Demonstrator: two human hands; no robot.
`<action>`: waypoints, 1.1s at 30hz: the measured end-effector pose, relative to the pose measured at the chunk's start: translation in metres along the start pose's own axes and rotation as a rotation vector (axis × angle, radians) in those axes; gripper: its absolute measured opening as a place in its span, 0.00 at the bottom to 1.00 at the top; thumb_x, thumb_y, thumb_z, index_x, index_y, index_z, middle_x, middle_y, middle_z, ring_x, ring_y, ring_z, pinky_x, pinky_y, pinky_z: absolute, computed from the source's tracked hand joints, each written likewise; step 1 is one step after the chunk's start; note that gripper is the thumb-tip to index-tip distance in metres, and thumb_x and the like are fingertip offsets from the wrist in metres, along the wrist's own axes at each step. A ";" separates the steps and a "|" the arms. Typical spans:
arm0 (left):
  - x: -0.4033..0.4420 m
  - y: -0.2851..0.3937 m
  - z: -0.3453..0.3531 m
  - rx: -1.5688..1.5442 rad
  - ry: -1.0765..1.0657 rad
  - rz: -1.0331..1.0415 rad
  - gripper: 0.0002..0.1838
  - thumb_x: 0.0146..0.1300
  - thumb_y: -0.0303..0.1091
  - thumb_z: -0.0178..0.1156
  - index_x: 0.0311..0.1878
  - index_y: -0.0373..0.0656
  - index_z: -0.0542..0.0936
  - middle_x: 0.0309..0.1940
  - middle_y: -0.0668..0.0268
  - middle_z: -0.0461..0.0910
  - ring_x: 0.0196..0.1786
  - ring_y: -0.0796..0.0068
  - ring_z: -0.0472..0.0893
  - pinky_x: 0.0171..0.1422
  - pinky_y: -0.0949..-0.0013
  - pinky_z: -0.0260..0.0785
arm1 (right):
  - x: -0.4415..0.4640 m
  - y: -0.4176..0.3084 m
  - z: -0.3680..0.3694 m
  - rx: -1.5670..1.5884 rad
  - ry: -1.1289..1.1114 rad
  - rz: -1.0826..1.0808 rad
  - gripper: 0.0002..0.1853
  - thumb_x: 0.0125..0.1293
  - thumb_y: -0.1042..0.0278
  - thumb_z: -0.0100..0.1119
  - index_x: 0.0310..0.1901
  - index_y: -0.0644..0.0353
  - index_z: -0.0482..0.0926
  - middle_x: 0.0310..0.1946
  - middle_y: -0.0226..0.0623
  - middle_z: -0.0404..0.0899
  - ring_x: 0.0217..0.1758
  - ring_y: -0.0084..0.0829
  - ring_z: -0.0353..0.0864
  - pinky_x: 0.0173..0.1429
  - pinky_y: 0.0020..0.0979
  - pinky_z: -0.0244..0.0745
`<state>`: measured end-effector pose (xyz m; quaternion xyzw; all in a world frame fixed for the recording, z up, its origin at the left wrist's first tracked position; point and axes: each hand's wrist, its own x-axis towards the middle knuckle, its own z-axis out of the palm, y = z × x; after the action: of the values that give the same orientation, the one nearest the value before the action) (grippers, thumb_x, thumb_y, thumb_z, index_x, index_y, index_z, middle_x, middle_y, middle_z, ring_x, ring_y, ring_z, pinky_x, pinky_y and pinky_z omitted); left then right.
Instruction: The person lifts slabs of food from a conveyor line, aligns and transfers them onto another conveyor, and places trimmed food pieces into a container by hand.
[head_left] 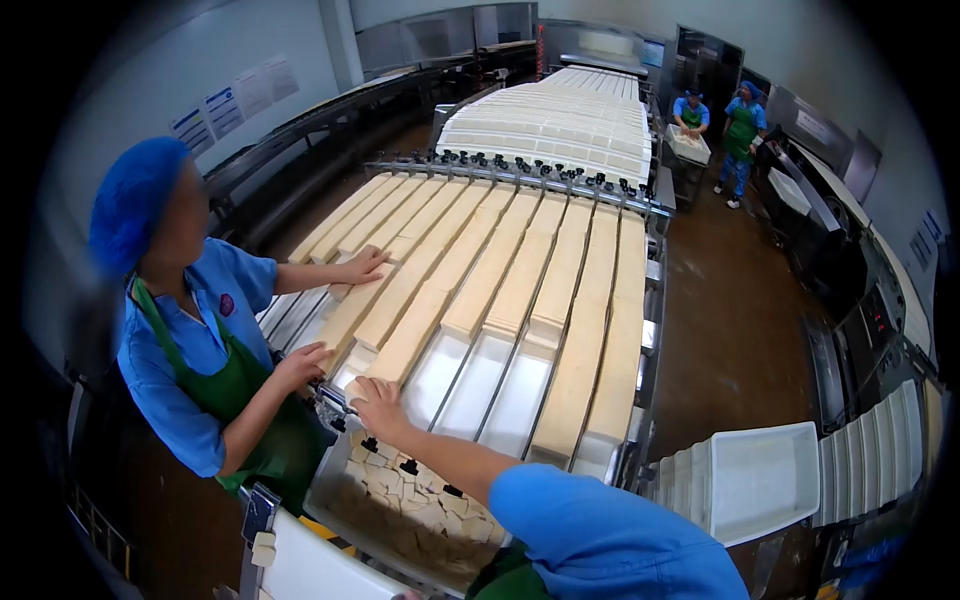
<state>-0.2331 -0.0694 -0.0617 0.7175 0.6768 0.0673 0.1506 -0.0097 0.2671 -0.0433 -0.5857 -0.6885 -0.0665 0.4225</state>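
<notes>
My right hand (pixel 380 402) reaches in from the lower right, fingers curled over the near end of a long row of pale biscuits (pixel 412 338). The row looks like thin pieces packed together and lies in a lane of the conveyor (pixel 437 374). Similar rows (pixel 500 270) run alongside, ending at uneven distances. Below my hand, a bin (pixel 325 490) holds many broken pale pieces (pixel 395 485). My left hand cannot be made out; only a small skin-coloured patch shows at the bottom edge.
A co-worker (pixel 190 330) at left has both hands on the neighbouring rows. Black knobs line a crossbar (pixel 520 180) farther up the line. White trays (pixel 765 480) are stacked at right. A white tray (pixel 320 565) stands at lower left. Two people work at the back right.
</notes>
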 end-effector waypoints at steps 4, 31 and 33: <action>0.002 0.020 0.010 -0.002 0.178 0.023 0.13 0.56 0.44 0.60 0.34 0.42 0.80 0.28 0.57 0.79 0.35 0.53 0.78 0.40 0.51 0.69 | -0.002 -0.001 -0.008 0.007 -0.065 -0.020 0.07 0.54 0.66 0.59 0.34 0.51 0.83 0.59 0.41 0.67 0.64 0.42 0.64 0.63 0.48 0.55; 0.000 0.020 0.016 0.145 0.202 -0.044 0.15 0.51 0.47 0.64 0.33 0.45 0.80 0.30 0.55 0.80 0.38 0.49 0.77 0.46 0.50 0.68 | -0.002 -0.005 0.000 -0.036 -0.020 0.197 0.08 0.47 0.67 0.61 0.31 0.53 0.85 0.64 0.44 0.63 0.66 0.44 0.61 0.65 0.53 0.50; -0.001 0.020 0.017 0.136 0.063 -0.033 0.16 0.52 0.48 0.64 0.35 0.45 0.81 0.31 0.54 0.80 0.41 0.49 0.77 0.49 0.50 0.67 | -0.004 -0.002 0.007 -0.066 0.020 0.241 0.08 0.49 0.67 0.60 0.32 0.53 0.85 0.64 0.43 0.64 0.66 0.44 0.61 0.66 0.54 0.49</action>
<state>-0.2091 -0.0734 -0.0715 0.7123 0.6959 0.0411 0.0812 -0.0148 0.2677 -0.0494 -0.6771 -0.6063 -0.0435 0.4147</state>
